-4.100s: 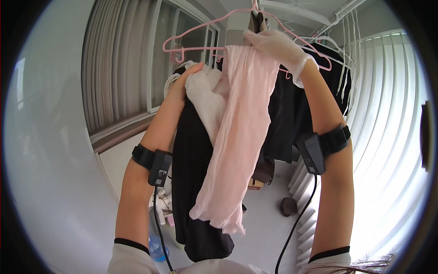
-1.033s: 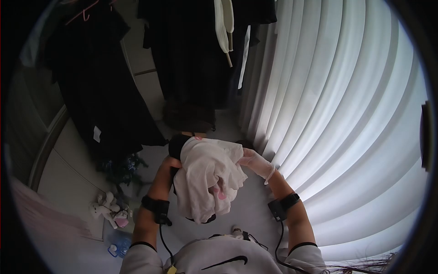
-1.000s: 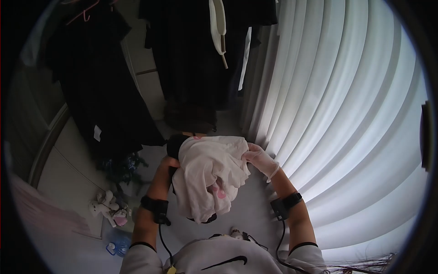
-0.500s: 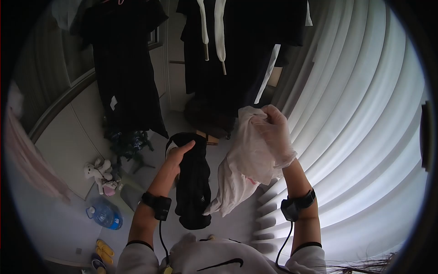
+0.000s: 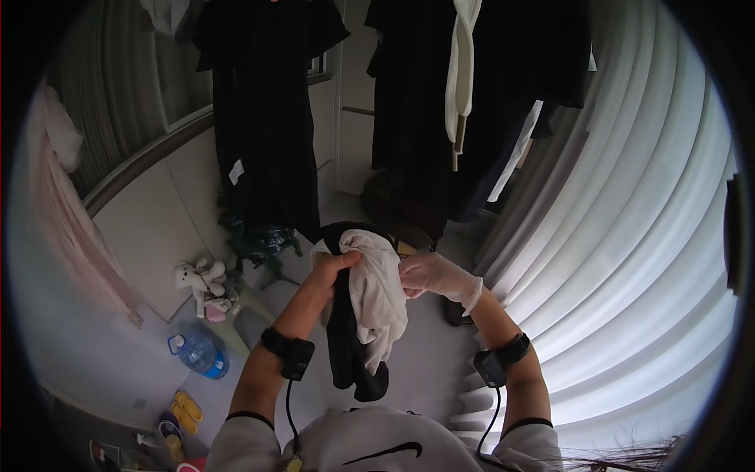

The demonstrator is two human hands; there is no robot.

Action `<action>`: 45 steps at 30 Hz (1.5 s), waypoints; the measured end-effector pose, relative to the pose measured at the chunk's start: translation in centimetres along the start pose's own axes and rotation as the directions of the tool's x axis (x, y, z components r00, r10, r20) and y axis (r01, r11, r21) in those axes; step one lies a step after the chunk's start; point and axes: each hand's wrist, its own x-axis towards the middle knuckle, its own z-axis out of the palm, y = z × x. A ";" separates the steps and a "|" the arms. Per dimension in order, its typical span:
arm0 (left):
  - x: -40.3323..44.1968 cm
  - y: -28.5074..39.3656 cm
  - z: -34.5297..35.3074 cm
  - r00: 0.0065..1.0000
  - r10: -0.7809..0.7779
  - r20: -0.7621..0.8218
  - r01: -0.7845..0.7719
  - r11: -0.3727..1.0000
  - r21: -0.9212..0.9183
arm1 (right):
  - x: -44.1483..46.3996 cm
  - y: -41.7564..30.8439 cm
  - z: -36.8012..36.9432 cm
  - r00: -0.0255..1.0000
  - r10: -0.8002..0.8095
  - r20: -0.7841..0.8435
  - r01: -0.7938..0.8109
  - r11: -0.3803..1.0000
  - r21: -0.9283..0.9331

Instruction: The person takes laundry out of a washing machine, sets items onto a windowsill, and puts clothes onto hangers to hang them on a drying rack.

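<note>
My bare left hand (image 5: 329, 274) is closed on a black garment (image 5: 344, 338) and a white garment (image 5: 376, 287), its thumb pressed over the white one. Both hang down from that hand, the white cloth in front of the black. My right hand (image 5: 436, 277), in a thin see-through glove, has its fingers bent closed at the right edge of the white garment. Its fingertips are partly hidden there.
Dark clothes (image 5: 263, 134) hang ahead, with pale drawstrings (image 5: 462, 71) dangling. White curtains (image 5: 629, 259) line the right side. At left are a pink cloth (image 5: 79, 220), a plush toy (image 5: 203, 285), a water jug (image 5: 198, 354) and yellow shoes (image 5: 187, 411).
My right hand has moved left and down, bringing the white garment against the black one. My left thumb now lies over the white garment. The view has shifted left.
</note>
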 end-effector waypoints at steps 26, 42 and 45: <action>12.2 -5.7 3.9 0.878 -0.061 -0.475 0.119 0.989 0.093 | 5.7 5.7 -10.3 0.911 -0.232 -0.340 0.154 0.959 -0.240; 10.0 -5.3 -0.8 0.858 -0.233 -0.459 0.186 0.972 -0.145 | 5.7 4.6 -21.5 0.780 -0.624 0.036 0.303 0.428 0.851; 10.2 -6.2 -0.1 0.833 -0.290 -0.472 0.287 0.955 -0.080 | 5.6 1.4 -19.9 0.889 -0.451 -0.080 0.330 0.509 0.795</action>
